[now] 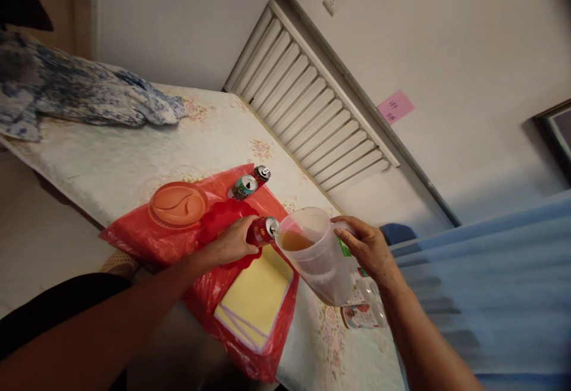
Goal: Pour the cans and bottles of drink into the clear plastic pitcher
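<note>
My left hand [232,241] is wrapped around a red drink can [259,233], its top facing the pitcher. The fingers of my right hand [368,245] close on the handle of a translucent plastic pitcher [323,269]. The pitcher tilts toward the can, and amber liquid [295,240] lies near its lip. That lip meets the can's top; whether liquid is flowing I cannot tell. Beneath my left hand is a red scalloped dish [212,218], partly hidden. Two more cans, one green and dark [244,185] and one dark red [262,174], stand just beyond.
A red plastic sheet [134,224] covers part of the floral tablecloth [214,135]. On it lie an orange divided dish [178,203] and a folded yellow cloth [259,296]. Clear bottles [363,315] sit by my right forearm. A radiator [312,102] borders the table; patterned fabric [102,93] lies leftward.
</note>
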A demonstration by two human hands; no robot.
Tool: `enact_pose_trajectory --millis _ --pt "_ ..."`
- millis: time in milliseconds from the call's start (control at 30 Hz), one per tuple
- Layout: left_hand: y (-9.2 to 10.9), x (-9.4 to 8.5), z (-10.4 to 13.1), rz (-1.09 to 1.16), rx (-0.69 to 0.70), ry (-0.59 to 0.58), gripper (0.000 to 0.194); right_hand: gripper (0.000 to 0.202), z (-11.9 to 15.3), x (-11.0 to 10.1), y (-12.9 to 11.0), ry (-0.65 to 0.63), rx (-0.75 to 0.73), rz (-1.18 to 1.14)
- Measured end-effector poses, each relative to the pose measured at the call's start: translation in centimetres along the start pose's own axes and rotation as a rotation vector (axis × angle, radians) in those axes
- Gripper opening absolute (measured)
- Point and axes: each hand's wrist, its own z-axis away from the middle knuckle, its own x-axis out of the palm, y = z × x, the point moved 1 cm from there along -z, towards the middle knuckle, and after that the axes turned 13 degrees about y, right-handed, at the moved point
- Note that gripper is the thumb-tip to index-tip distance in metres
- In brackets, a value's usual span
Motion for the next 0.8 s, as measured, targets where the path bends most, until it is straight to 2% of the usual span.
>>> enact_pose_trajectory --millis 800 --pt "0.36 -0.13 -0.02 -0.042 0.006 -0.012 0.064 0.035 -0.11 -0.35 -0.53 -0.022 -0.017 -0.003"
